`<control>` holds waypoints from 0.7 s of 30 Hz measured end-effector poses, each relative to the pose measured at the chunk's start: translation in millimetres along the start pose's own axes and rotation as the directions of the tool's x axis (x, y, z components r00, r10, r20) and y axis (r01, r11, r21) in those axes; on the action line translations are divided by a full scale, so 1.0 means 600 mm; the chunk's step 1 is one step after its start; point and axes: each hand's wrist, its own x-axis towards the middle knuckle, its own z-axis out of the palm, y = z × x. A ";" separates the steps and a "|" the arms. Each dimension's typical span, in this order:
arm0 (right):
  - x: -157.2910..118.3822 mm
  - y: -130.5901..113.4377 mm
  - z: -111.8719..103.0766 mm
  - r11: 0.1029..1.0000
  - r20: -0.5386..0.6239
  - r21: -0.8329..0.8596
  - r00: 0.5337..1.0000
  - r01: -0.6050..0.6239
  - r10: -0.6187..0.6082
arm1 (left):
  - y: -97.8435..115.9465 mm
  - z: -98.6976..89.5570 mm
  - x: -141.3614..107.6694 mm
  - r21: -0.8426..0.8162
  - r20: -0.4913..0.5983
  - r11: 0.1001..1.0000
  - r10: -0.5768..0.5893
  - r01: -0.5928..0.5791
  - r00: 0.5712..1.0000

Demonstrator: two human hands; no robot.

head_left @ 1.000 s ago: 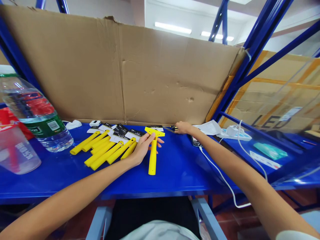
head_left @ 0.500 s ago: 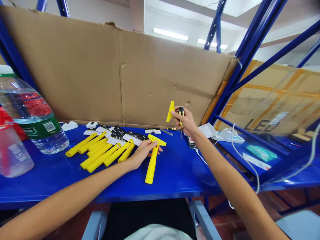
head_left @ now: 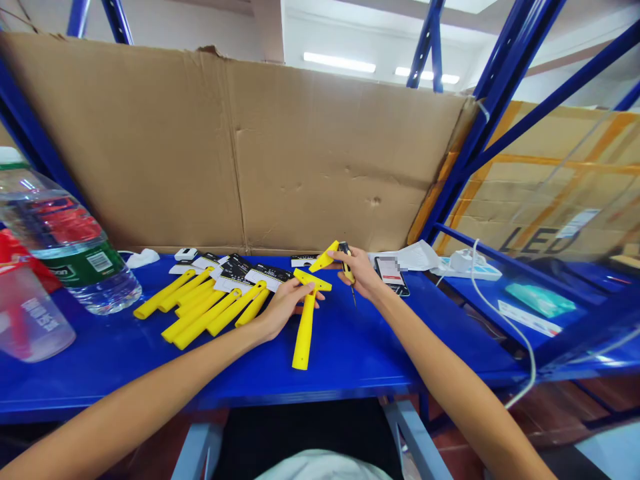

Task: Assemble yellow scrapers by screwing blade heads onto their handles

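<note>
My left hand is closed on a yellow T-shaped scraper, gripping it just below its wide head. Its handle points down toward the table's front edge. My right hand pinches a small yellow scraper head plate just above and beside the scraper's head. A screwdriver with a black and yellow handle is also held in that hand, its thin shaft pointing down. Whether plate and scraper touch I cannot tell. Several yellow handles lie in a row left of my left hand.
Black and white packaging cards lie behind the handles. A large water bottle and a plastic cup stand at the left. A phone lies right of my right hand, near a power strip. Cardboard walls the back.
My right hand has moved left and down with the plate and screwdriver, bringing the plate close to the scraper's head. The phone is now more exposed. My left hand stays nearly still.
</note>
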 end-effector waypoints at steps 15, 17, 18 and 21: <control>-0.021 0.026 0.003 0.986 -0.041 -0.162 0.998 0.037 -0.045 | 0.002 -0.009 0.015 -0.028 -0.122 0.996 0.084 -0.088 0.989; -0.021 0.026 0.004 0.991 -0.035 -0.132 0.999 0.029 -0.034 | 0.002 -0.010 0.017 -0.031 -0.132 0.996 0.084 -0.089 0.988; -0.021 0.026 0.005 0.994 -0.035 -0.111 0.999 0.022 -0.026 | 0.002 -0.010 0.018 -0.032 -0.133 0.996 0.084 -0.089 0.988; -0.021 0.029 0.009 0.999 -0.051 -0.051 0.999 0.009 -0.012 | 0.002 -0.010 0.018 -0.030 -0.114 0.996 0.080 -0.084 0.990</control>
